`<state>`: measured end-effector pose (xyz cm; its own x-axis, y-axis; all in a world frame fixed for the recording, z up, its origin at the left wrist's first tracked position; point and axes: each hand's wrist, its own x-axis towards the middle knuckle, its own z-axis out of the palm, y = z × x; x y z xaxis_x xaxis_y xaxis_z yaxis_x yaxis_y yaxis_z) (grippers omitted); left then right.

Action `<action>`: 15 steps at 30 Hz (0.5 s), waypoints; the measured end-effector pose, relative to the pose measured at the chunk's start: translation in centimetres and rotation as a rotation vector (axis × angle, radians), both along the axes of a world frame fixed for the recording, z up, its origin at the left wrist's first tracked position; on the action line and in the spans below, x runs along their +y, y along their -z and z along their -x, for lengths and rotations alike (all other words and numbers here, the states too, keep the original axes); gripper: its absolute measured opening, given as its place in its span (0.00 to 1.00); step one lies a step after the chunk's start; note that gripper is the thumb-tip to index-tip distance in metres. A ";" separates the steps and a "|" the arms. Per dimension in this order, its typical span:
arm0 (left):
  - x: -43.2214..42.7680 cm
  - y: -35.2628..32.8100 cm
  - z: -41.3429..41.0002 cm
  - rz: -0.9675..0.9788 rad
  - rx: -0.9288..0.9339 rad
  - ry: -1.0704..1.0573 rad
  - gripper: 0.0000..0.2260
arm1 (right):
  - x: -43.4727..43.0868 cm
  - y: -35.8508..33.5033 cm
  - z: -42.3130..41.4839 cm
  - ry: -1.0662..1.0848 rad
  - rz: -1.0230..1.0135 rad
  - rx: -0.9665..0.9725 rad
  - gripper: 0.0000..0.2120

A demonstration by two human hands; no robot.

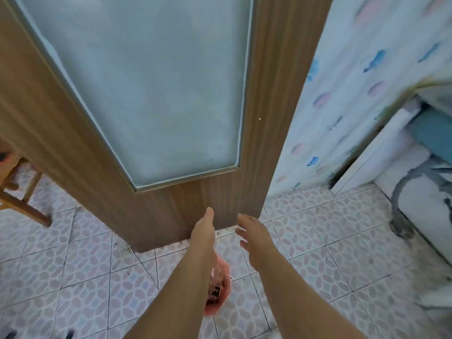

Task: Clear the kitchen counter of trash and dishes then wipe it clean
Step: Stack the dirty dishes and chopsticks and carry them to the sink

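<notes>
A pink plastic bag (pixel 218 287) with trash inside hangs under my left wrist, above the tiled floor. My left hand (pixel 204 232) reaches toward the bottom of a wooden door, one fingertip at its surface. Its other fingers are hidden underneath, where the top of the bag runs up into the palm. My right hand (pixel 253 232) is beside it with fingers spread and relaxed, holding nothing, just in front of the door's lower right corner. No counter or dishes are in view.
The wooden door (pixel 244 187) with a frosted glass panel (pixel 146 81) fills the middle. Wooden stool legs (pixel 22 204) stand at the left. A patterned curtain (pixel 342 106) and a white appliance with a grey hose (pixel 401 209) are on the right. Pink tiled floor (pixel 85 265) lies below.
</notes>
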<state>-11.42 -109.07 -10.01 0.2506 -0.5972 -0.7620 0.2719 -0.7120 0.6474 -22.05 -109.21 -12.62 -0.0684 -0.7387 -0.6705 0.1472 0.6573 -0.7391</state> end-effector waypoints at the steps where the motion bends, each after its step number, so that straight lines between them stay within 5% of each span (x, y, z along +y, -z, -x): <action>1: -0.2 -1.0 1.0 -0.001 0.019 0.029 0.29 | 0.2 -1.0 1.0 0.041 0.019 -0.004 0.12; 8: -1.0 -7.0 11.3 0.074 0.066 0.272 0.29 | 2.6 -7.8 11.1 0.294 0.133 -0.020 0.05; 15: 3.2 -11.4 25.1 0.144 0.154 0.537 0.28 | 9.1 -11.1 24.2 0.623 0.229 -0.032 0.11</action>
